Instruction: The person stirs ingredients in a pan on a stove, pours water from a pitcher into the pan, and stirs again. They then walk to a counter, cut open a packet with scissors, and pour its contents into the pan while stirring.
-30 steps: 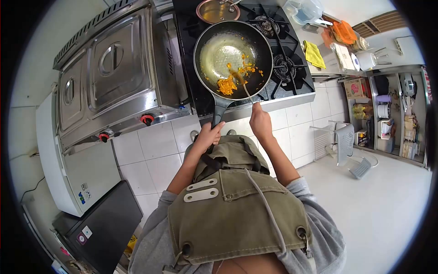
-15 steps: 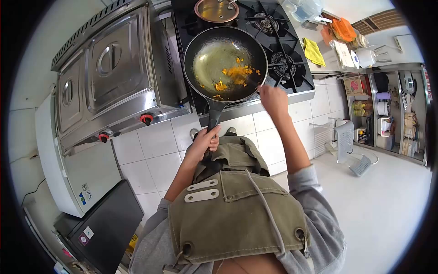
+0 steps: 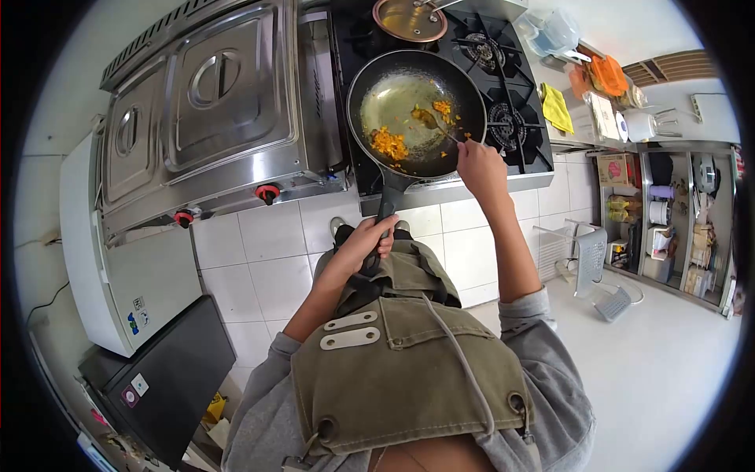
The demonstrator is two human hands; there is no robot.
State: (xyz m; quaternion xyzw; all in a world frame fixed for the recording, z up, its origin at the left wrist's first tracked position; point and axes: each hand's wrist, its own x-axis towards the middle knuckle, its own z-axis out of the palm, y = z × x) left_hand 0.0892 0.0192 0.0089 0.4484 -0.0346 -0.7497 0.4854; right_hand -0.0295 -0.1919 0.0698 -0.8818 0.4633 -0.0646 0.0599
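Note:
A dark frying pan (image 3: 462, 98) rests on the front of the black gas stove, its inside shiny as if oiled. My left hand (image 3: 365, 244) is closed around the pan's black handle (image 3: 390, 200). Small orange bits of food (image 3: 388, 143) lie in a heap at the pan's lower left, with more bits at its right side. Over the pan's right rim my right hand (image 3: 481, 168) grips the thin handle of a metal spoon (image 3: 445, 134). The spoon's bowl touches the food inside the pan.
Behind the pan stands a lidded copper-coloured pot (image 3: 410, 19). Bare burners (image 3: 507, 126) lie to the right, then a yellow cloth (image 3: 557, 108) on the counter. A steel food warmer (image 3: 236, 86) stands at left. Shelves (image 3: 668, 212) and a grey chair (image 3: 591, 259) are at right.
The view has shifted, so the stove sits further right. Inside the pan the spoon has moved, and the orange bits are now gathered more at the lower left.

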